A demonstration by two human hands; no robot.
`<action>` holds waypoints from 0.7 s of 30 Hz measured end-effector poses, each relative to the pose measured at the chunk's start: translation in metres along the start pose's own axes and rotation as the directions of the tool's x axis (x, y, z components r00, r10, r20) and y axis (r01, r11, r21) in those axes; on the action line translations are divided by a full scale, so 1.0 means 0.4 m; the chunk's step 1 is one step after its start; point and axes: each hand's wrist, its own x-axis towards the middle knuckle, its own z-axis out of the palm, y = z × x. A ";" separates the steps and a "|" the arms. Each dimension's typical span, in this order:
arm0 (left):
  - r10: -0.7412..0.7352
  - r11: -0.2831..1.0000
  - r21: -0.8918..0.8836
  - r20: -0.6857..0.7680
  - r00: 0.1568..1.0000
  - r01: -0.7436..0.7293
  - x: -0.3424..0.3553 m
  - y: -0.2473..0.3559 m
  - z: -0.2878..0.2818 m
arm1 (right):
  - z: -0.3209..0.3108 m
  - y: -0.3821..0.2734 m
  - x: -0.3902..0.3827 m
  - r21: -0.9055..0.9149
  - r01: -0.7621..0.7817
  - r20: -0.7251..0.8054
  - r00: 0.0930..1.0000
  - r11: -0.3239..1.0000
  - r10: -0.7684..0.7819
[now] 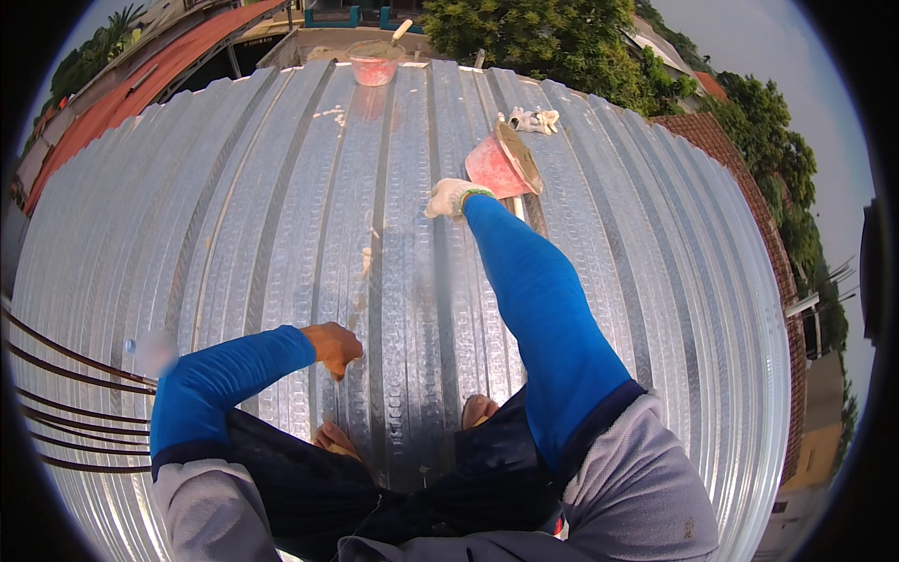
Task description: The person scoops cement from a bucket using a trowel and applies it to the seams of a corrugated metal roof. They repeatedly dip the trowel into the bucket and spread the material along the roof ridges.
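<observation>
A tilted pink bucket (pixel 493 169), grey mortar (pixel 519 157) showing at its mouth, sits on the ribbed metal roof (pixel 409 281) just beyond the gloved right hand (pixel 450 198), and I cannot tell whether it or the bare left hand (pixel 335 348) is closed.

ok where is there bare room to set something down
Free: the metal roof right of the right sleeve, and its wide left stretch beyond the left sleeve. Crowded: around the tilted bucket, between a white glove and the gloved right hand.
</observation>
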 end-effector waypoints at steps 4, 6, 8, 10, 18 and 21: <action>0.006 1.000 -0.015 -0.013 1.000 -0.006 -0.002 -0.001 -0.001 | -0.007 -0.003 -0.011 0.013 -0.001 0.000 1.000 1.000 0.001; 0.007 1.000 -0.017 -0.014 1.000 -0.007 -0.004 0.001 -0.001 | -0.008 -0.007 -0.014 0.014 -0.009 0.008 1.000 1.000 0.009; 0.002 1.000 -0.009 -0.004 1.000 -0.002 -0.005 0.002 -0.003 | -0.008 -0.009 -0.013 0.008 -0.025 0.020 0.999 1.000 0.025; 0.004 1.000 -0.013 -0.011 1.000 -0.005 -0.006 0.003 -0.006 | -0.008 -0.006 -0.011 0.002 -0.030 0.038 0.999 1.000 0.030; 0.011 1.000 -0.011 -0.009 1.000 -0.011 -0.004 0.004 -0.010 | 0.002 -0.001 0.007 0.001 -0.048 0.050 0.998 0.999 0.048; 0.010 1.000 -0.015 0.000 1.000 -0.010 0.001 0.002 -0.009 | -0.001 -0.002 0.007 0.014 -0.053 0.060 0.997 0.998 0.052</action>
